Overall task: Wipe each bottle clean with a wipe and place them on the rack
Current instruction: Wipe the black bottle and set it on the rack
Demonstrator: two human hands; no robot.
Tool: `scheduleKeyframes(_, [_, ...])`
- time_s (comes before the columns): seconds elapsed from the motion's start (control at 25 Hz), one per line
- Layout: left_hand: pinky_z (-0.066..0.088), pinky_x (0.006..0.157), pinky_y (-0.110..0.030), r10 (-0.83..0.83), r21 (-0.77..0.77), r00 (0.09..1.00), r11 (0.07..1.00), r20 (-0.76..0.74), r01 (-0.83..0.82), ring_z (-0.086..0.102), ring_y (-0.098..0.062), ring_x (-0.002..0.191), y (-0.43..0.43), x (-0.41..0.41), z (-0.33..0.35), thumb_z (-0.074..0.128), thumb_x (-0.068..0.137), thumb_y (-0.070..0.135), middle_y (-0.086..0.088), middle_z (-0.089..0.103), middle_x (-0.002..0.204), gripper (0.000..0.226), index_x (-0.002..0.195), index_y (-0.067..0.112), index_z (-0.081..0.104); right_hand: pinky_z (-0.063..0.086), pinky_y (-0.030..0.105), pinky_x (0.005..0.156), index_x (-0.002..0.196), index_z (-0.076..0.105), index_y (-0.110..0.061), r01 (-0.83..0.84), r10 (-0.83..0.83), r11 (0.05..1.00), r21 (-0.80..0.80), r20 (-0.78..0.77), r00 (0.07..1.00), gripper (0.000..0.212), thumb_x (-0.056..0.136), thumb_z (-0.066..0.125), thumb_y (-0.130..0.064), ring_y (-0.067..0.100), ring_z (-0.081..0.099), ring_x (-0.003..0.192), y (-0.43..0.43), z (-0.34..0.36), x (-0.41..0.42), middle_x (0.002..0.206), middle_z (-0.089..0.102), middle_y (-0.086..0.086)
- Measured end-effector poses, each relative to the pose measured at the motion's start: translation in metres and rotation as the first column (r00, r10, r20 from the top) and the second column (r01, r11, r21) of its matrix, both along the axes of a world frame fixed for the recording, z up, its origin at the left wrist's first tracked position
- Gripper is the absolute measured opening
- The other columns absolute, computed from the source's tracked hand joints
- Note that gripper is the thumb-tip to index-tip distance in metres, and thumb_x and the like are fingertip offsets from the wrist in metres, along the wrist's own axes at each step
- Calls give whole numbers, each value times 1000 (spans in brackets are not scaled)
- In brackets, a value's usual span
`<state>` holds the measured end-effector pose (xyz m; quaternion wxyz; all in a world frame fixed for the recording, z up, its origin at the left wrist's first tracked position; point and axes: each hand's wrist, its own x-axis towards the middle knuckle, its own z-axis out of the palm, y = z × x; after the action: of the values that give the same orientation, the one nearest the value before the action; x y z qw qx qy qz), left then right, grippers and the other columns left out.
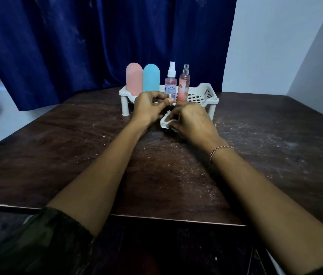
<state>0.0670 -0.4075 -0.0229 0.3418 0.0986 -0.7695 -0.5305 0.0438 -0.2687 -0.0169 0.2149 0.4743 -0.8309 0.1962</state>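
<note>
My left hand (148, 108), fingers curled, pinches a small dark bottle (168, 110) by its cap, just before the white rack (206, 94). My right hand (191, 121) clamps a wipe (164, 122) round it.

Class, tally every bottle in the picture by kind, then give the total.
Capsule bottles: 2, the pink capsule bottle and blue capsule bottle
Spray bottles: 2, the white-topped spray bottle and silver-topped spray bottle
Being wiped, dark bottle: 1
Total: 5
</note>
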Motion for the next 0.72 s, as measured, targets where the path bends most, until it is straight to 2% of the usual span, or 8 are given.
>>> scheduleKeyframes(0.12, [52,76,-24,32,-55,999,998,-10,-32,60,-11,75,0,1,2,73,80,20,-4,66,86,23,95,3,68,49,35,84,98,70,-8,5,-5,995,-101,-6,1000,19,79,69,-11,23,60,92,-2,4,0,103,64,6])
scheduleKeyframes(0.24, [58,70,-30,8,8,1000,1000,6,-8,62,-15,81,0,0,1,72,81,20,-5,65,89,17,91,7,66,46,29,86,95,70,-11,16,-14,1000,-16,74,997,17,78,70,-12,20,60,94,0,2,-2,103,65,5])
scheduleKeyframes(0.32, [59,67,-35,-1,41,1000,999,15,0,63,-16,83,0,-1,0,71,81,21,-5,64,89,17,91,8,65,45,28,87,96,69,-11,17,-19,999,28,73,997,17,79,69,-12,19,59,96,0,1,-2,105,65,5])
scheduleKeyframes(0.44, [57,70,-34,10,-2,1000,1000,5,-10,62,-15,79,-3,-1,1,72,81,21,-3,65,85,21,95,6,67,47,32,89,98,68,-7,18,-16,998,-57,42,999,18,81,67,-11,20,59,95,-2,3,0,105,64,7])
scheduleKeyframes(0.6, [58,61,-27,-1,34,1000,999,27,0,61,-12,80,0,-1,1,69,83,22,0,63,85,20,97,8,66,40,17,73,91,71,-11,15,-26,996,83,133,991,14,77,71,-13,14,61,83,-2,-1,-2,92,70,6])
scheduleKeyframes(0.72, [57,64,-29,12,16,999,1000,36,-13,61,-15,86,-2,-3,0,69,84,22,-4,64,91,23,100,6,67,45,25,78,95,69,-10,9,-13,998,69,57,998,16,79,68,-14,22,62,90,-6,-4,-3,98,67,8])
